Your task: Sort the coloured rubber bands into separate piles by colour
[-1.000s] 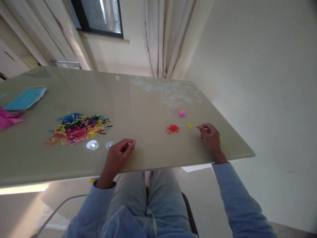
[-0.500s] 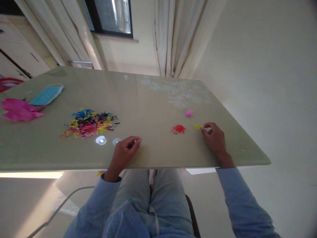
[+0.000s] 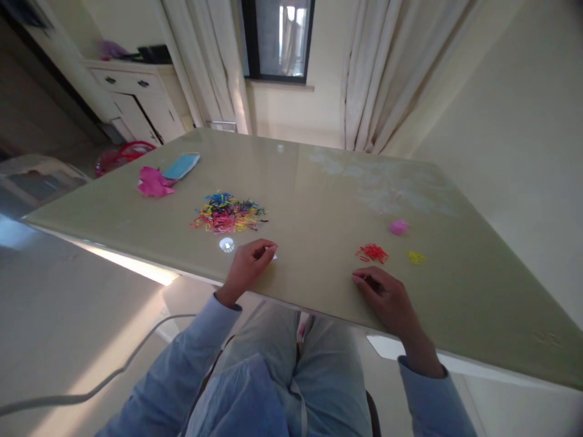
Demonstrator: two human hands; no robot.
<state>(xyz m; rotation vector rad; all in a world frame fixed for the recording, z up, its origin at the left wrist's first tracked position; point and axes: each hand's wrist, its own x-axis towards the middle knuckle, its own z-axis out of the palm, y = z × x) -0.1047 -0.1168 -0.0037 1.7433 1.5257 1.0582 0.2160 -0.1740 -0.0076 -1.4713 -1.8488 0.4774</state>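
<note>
A mixed heap of small colourful rubber bands (image 3: 228, 213), in blue, black, yellow, red and pink, lies on the left part of the table. My left hand (image 3: 251, 262) rests just in front of it, thumb and fingertips pinched together; whatever may be between them is too small to make out. Over the table's near edge, my right hand (image 3: 385, 297) is also closed in a pinch, its contents hidden. Close beyond it is a small pile of red rubber bands (image 3: 372, 252). To the right lies a smaller pile of yellow rubber bands (image 3: 416, 258).
A pink crumpled lump (image 3: 399, 227) sits behind the red and yellow piles. Far left on the glossy table (image 3: 314, 200) are a pink cloth-like piece (image 3: 155, 182) and a blue face mask (image 3: 182, 165). A wall (image 3: 514, 164) stands at the right.
My right hand has left the yellow pile and come left and nearer to me, below the red pile. My left hand stays pinched near the heap. The view has swung left.
</note>
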